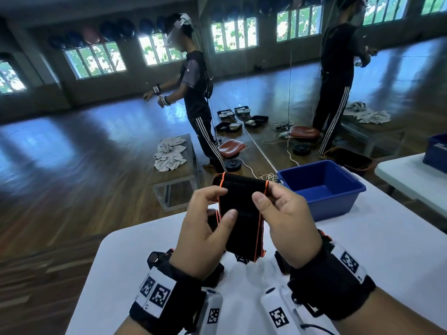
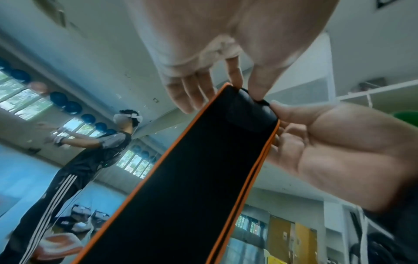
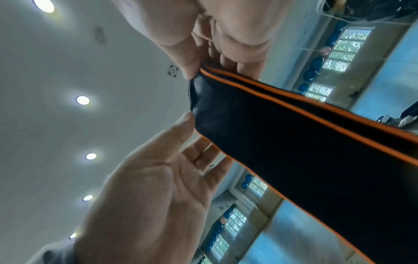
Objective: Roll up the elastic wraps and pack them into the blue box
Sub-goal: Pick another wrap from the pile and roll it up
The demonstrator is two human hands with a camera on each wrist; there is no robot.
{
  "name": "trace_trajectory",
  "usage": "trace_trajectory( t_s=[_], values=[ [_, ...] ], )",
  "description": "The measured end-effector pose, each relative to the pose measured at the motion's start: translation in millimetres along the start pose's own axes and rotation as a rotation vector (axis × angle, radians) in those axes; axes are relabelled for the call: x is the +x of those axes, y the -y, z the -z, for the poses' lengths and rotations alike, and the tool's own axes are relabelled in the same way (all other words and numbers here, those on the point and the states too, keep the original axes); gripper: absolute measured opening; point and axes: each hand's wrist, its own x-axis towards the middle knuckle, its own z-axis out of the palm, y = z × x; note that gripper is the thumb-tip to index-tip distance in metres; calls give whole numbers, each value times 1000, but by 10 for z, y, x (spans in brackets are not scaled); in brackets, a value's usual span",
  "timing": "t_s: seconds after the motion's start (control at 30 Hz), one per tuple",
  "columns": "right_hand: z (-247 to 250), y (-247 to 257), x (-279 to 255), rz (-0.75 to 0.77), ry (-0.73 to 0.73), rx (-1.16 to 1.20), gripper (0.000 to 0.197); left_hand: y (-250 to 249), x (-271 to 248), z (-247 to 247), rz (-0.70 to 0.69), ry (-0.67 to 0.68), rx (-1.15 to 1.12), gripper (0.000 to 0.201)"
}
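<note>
I hold a black elastic wrap (image 1: 242, 221) with orange edging upright over the white table. My left hand (image 1: 226, 203) pinches its upper left part between thumb and fingers. My right hand (image 1: 263, 193) pinches the upper right corner. In the left wrist view the wrap (image 2: 192, 178) hangs down from the left hand (image 2: 245, 87), with the right hand (image 2: 328, 148) beside it. The right wrist view has the right hand (image 3: 199, 70) pinching the top end of the wrap (image 3: 294, 142). The blue box (image 1: 333, 207) stands open to the right, beyond my right hand. More black wrap (image 1: 158, 257) lies under my wrists.
The white table (image 1: 375, 262) ends just beyond my hands, with wooden floor past it. A second white table (image 1: 411, 175) with another blue box (image 1: 435, 151) stands far right. A person (image 1: 196, 93), a bench with towels (image 1: 170, 153) and a stool (image 1: 232, 147) are ahead.
</note>
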Motion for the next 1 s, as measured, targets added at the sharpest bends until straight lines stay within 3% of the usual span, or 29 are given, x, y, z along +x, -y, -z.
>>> trace_trajectory(
  t_s=[0.37,0.5,0.6,0.73,0.87,1.0],
  values=[
    [-138,-19,70,-197,200,151,25,-68,3,-157,155,6,-220,37],
    [13,-32,164,-328,390,13,52,-41,-16,-73,186,70,-225,39],
    [89,-4,192,-332,458,-36,57,-18,-61,-26,235,126,-308,39],
    [134,-130,306,-368,424,-79,50,150,-25,-93,356,92,-450,38],
    [150,-470,536,-336,334,-340,38,500,162,-251,445,84,-302,41],
    [148,-573,803,-231,251,-517,37,664,454,-340,408,46,-200,49]
  ],
)
